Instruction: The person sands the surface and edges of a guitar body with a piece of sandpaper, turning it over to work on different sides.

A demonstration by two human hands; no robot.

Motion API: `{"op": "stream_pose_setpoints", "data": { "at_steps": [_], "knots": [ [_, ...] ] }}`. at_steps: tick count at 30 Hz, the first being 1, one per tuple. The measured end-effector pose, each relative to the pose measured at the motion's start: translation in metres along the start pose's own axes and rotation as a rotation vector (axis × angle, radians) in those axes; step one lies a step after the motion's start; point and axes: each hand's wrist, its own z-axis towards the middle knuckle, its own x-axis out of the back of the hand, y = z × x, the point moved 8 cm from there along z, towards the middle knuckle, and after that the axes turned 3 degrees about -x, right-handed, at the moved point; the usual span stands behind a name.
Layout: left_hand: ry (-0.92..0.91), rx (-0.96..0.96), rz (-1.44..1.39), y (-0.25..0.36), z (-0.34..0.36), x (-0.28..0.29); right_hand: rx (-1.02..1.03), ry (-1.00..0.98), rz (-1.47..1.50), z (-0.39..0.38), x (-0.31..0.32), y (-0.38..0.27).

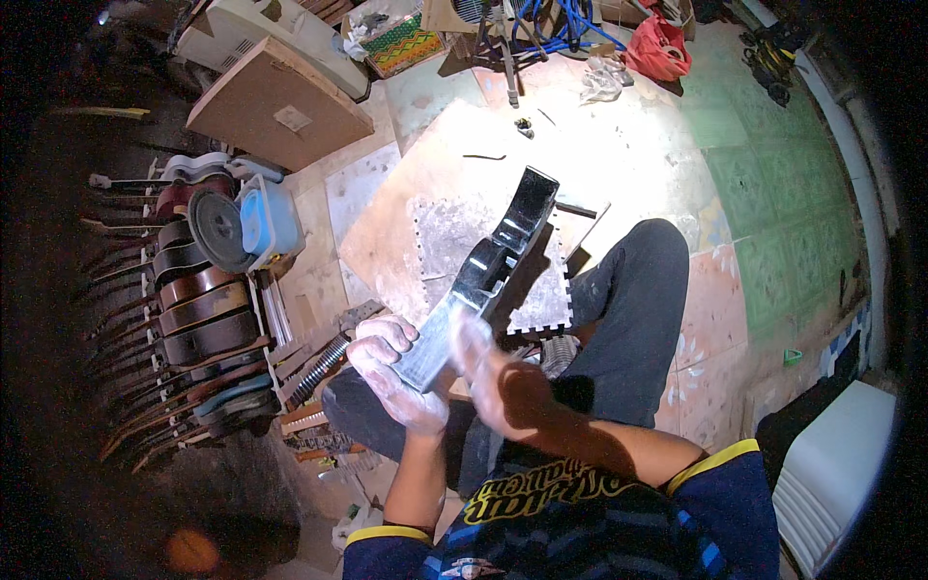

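Observation:
A glossy black curved piece (514,220), resembling the edge of a guitar body, slants up from my hands, with a dulled, whitish lower section. My left hand (394,372), dusted white, is wrapped round its lower end. My right hand (480,372) is at the right side of that dulled section, blurred by motion, so I cannot tell whether its fingers are closed or hold anything. Beneath the piece lie a grey interlocking mat (440,224) and a pale board (382,246), between and beyond my dark-trousered legs (638,300).
Guitars stand racked (198,300) at left, beside tubs (253,220) and a wooden box (280,116). Blue cables (580,24), a red bag (657,48) and small tools (525,128) lie beyond the board. A white appliance (831,474) sits at right.

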Motion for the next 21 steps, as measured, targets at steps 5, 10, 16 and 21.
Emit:
{"op": "stream_pose_setpoints", "data": {
  "at_steps": [5,10,16,21],
  "knots": [
    [0.002,0.012,0.052,-0.001,0.006,0.0,0.021,-0.099,-0.695,0.008,-0.01,-0.055],
    [0.02,0.019,0.041,-0.003,0.002,0.004,-0.262,-0.065,-0.649,0.031,0.03,-0.033],
    [-0.038,-0.016,0.043,0.0,0.003,0.004,0.027,-0.297,-0.869,0.027,0.002,-0.075],
    [-0.008,0.014,0.115,0.005,0.0,-0.004,-0.311,-0.344,-0.787,0.012,0.025,-0.031]
  ]
}}
